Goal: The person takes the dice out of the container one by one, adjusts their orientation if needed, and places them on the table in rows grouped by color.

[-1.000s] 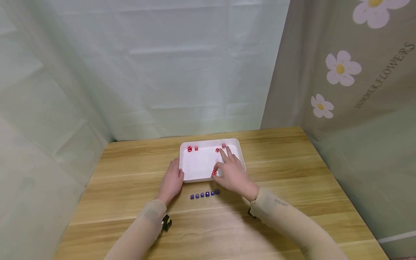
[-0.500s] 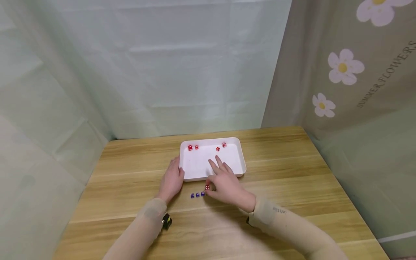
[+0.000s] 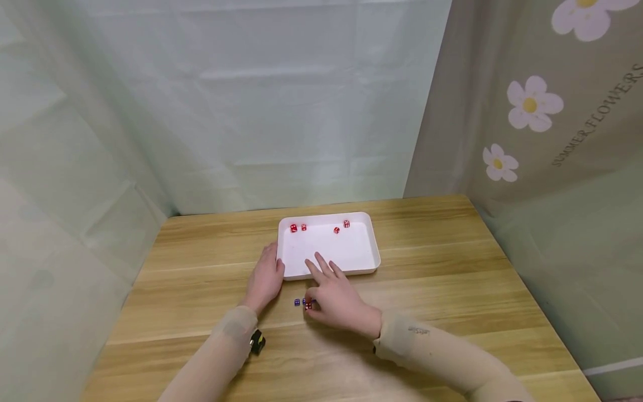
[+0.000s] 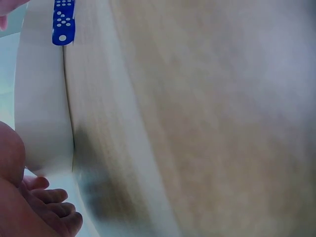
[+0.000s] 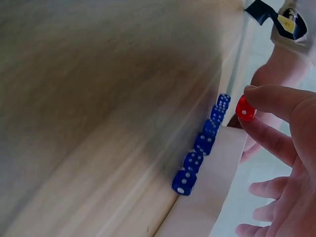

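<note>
My right hand pinches a red die between thumb and forefinger, with its other fingers stretched toward the white tray. In the right wrist view the red die is held above the table, near the far end of a row of several blue dice. Most of that row of blue dice is hidden by the hand in the head view. My left hand grips the tray's left side, thumb at the rim and fingers curled outside. Several red dice lie along the tray's far side.
The wooden table reaches back to a pale curtain. On the right hangs a flowered cloth. A dark strap with a yellow part is at the left wrist.
Pinching the red die, my right hand has moved from over the tray toward me and leftward, to above the row of blue dice. The left hand stays at the tray.
</note>
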### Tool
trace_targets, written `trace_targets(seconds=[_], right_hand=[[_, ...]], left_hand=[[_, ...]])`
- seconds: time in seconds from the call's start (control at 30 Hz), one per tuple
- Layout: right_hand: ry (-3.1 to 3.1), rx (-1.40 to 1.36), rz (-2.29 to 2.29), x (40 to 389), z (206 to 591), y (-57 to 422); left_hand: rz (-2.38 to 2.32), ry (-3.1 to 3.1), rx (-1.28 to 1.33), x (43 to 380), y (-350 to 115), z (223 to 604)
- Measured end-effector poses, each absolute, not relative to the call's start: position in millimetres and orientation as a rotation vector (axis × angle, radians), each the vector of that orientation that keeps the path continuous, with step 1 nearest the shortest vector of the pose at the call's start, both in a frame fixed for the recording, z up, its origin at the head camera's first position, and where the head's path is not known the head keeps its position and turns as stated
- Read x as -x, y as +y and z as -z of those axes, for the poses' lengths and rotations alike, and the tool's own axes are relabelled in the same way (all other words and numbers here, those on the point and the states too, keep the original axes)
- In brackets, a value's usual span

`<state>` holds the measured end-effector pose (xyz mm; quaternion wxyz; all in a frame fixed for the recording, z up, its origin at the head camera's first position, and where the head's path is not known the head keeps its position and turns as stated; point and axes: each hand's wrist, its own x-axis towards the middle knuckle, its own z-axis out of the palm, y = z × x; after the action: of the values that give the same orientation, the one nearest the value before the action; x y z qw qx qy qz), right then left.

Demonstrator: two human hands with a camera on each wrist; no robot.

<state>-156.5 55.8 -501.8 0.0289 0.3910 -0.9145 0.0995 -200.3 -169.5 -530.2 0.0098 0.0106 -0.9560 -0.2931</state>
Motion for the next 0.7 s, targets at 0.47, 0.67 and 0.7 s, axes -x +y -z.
trace_targets(seconds=[0.47, 0.67, 0.7], right_hand=[[-2.746, -1.266, -0.177, 150, 507, 36], [-2.742, -1.255, -0.141, 151, 508, 31], [-2.745, -1.254, -0.137, 151, 508, 31]], left_hand=[[0.888, -2.983, -0.012, 201, -173, 533], [0.885, -2.974, 0.013, 201, -171, 532], [0.891, -2.976, 0.009, 201, -171, 532]])
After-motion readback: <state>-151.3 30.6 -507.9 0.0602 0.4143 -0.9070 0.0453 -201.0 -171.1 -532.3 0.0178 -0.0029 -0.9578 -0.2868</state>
